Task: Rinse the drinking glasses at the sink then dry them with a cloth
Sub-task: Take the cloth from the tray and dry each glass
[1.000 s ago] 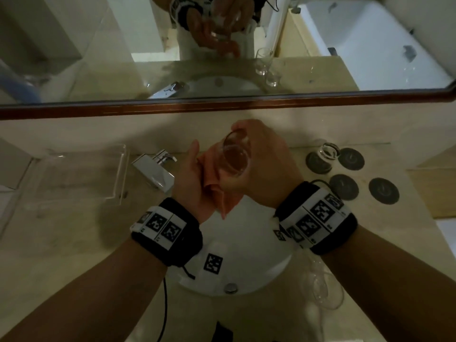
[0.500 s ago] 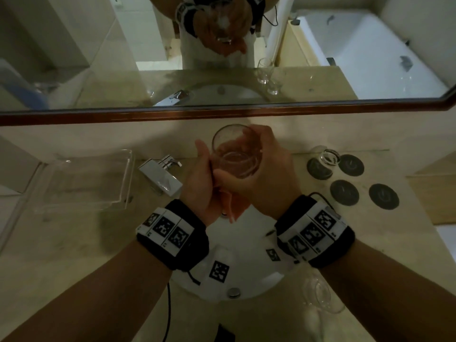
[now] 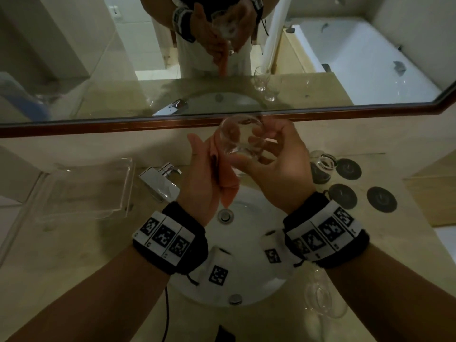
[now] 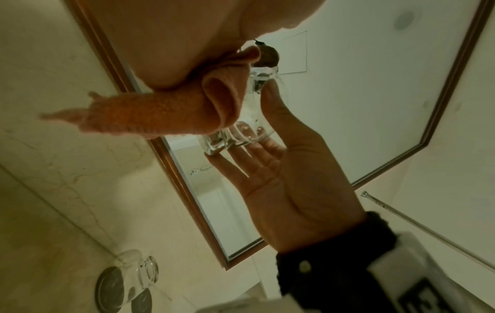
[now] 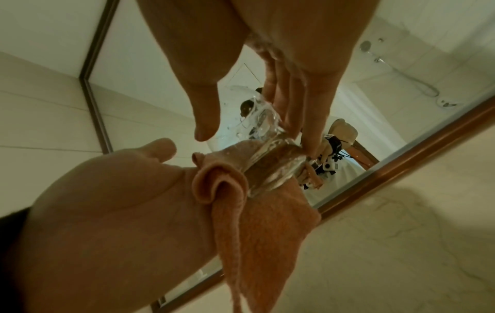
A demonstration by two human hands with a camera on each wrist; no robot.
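Above the white sink (image 3: 249, 257), my right hand (image 3: 256, 149) pinches a clear drinking glass (image 3: 240, 138) between thumb and fingertips, with its mouth tilted toward the mirror. My left hand (image 3: 204, 164) holds an orange cloth (image 3: 228, 180) against the glass's left side and base, and a corner hangs down. In the left wrist view the cloth (image 4: 171, 114) wraps the lower glass (image 4: 241, 129). The right wrist view shows droplets on the glass (image 5: 265, 131) and the folded cloth (image 5: 225, 182) in the left palm.
A second glass (image 3: 325, 165) stands on one of several dark coasters (image 3: 381, 199) at the right. A stemmed glass (image 3: 323, 301) sits on the counter at the lower right. The chrome faucet (image 3: 160, 181) and a clear tray (image 3: 84, 188) are on the left, below the mirror frame (image 3: 98, 127).
Both hands have lifted the glass a little toward the mirror. The right hand's fingers have spread out around it, and the cloth now sits at its left side and base.
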